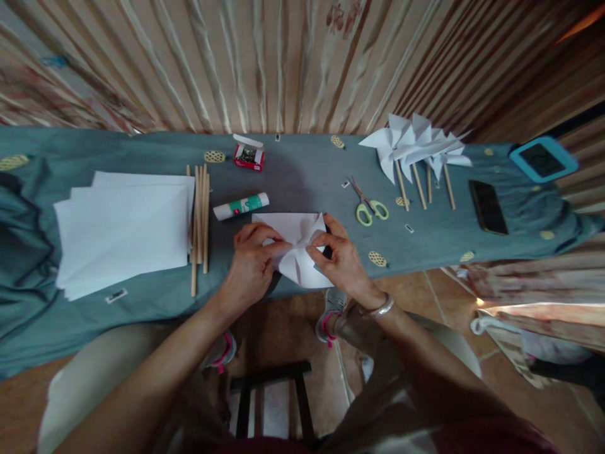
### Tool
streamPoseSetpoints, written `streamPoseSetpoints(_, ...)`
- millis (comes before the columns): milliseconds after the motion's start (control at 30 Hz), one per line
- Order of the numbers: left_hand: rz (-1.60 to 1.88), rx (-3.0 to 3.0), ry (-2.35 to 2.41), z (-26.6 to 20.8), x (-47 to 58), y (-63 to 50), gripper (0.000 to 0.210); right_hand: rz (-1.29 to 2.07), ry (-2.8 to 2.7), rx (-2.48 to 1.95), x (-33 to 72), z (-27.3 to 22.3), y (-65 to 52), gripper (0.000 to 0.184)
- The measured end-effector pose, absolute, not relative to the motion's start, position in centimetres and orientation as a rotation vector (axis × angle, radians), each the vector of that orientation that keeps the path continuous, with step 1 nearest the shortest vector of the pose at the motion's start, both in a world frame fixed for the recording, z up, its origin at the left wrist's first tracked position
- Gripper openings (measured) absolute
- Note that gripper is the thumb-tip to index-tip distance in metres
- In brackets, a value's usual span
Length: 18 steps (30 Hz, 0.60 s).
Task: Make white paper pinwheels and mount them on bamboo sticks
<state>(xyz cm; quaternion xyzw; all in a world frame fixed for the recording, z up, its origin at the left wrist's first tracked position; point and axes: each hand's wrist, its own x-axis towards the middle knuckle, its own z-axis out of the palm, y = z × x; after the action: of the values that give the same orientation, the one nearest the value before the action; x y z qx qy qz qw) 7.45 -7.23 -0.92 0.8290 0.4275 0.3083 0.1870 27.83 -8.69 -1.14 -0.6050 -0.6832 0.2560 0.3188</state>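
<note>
A white paper pinwheel (300, 267) lies at the table's front edge, its corners curled in toward the middle. My left hand (255, 258) pinches it from the left, fingertips near the centre. From the other side my right hand (338, 255) grips a folded part of the paper close to the centre, thumb and fingers together. Whether a small pin sits between the fingertips cannot be made out. Just behind my left hand lies a glue stick (241, 206). Green-handled scissors (366, 205) rest open to the right of my right hand.
White paper sheets (127, 227) are stacked at the left beside several wooden sticks (201, 217). An open red box (249, 154) of small metal pieces stands at the back. Finished pinwheels (418, 148) on sticks, a phone (488, 207) and a blue-framed device (543, 159) lie to the right.
</note>
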Motion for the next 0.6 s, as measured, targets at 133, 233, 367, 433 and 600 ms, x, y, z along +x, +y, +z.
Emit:
streamPoseSetpoints(133,0.865,2.353,1.193,-1.1,7.5,-7.3,0.046,0.667,-1.8,-1.589,27.8,-1.2,-8.7,0.008)
streamPoseSetpoints(233,0.865,2.387,1.171,-1.2,7.8,-7.5,0.043,0.658,-1.809,-1.587,27.8,-1.2,-8.7,0.008)
streamPoseSetpoints(367,0.851,2.437,1.17,-1.6,8.1,-7.8,0.041,0.647,-1.81,-1.597,27.8,-1.2,-8.7,0.008)
streamPoseSetpoints(433,0.829,2.461,1.179,-1.8,8.2,-7.8,0.04,0.641,-1.808,-1.602,27.7,-1.2,-8.7,0.007)
streamPoseSetpoints(600,0.81,2.54,1.174,-1.9,8.2,-7.6,0.034,0.618,-1.818,-1.603,27.7,-1.3,-8.7,0.006)
